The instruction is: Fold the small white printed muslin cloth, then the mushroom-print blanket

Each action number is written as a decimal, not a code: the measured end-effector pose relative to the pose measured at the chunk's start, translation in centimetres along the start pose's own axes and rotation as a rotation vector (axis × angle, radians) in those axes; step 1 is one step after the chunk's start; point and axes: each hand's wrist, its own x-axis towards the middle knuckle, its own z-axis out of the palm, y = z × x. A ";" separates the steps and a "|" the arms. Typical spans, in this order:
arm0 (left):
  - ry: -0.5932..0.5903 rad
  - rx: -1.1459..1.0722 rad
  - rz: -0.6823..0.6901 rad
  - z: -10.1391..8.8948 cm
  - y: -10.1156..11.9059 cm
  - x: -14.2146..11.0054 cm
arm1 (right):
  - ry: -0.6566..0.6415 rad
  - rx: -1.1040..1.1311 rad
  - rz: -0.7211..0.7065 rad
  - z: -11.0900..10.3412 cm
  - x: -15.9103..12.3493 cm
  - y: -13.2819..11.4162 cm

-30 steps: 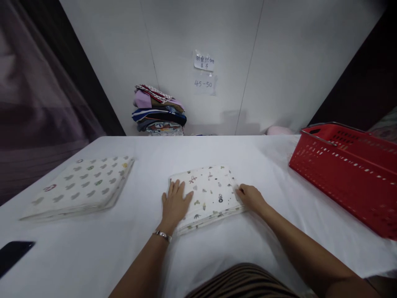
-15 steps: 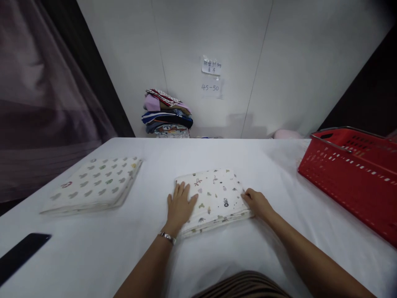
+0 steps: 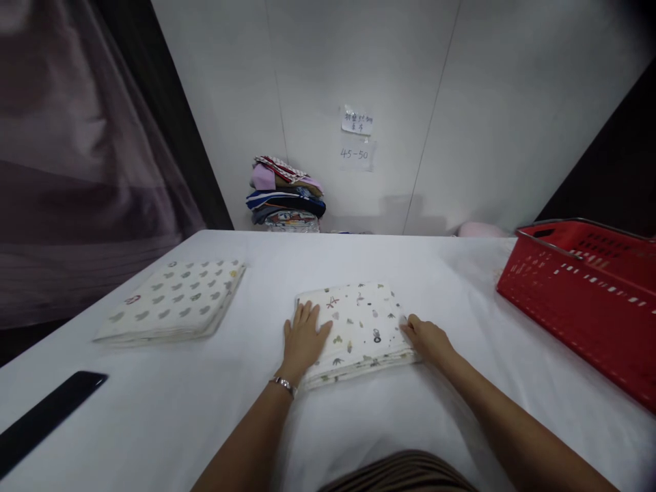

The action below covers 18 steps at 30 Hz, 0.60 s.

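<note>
A folded white cloth printed with small plants and figures lies in several layers in front of me. My left hand, a bracelet at its wrist, rests flat on the cloth's left side with fingers spread. At the right edge, my right hand has its thumb and fingers pinched on the cloth's side. A second folded white cloth, patterned with rows of grey shapes, sits apart on the left.
Everything lies on a white-covered table. A red basket with a metal handle stands at the right. A dark flat object lies at the left front. Behind the table rises a pile of folded fabrics by the wall with paper signs.
The whole view has shifted slightly, so things appear a little further right and most a bit lower. Both hands keep their places on the cloth.
</note>
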 end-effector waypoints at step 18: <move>-0.010 -0.001 -0.010 -0.6 0.5 -0.3 | 0.060 0.052 -0.374 2.8 0.6 -1.6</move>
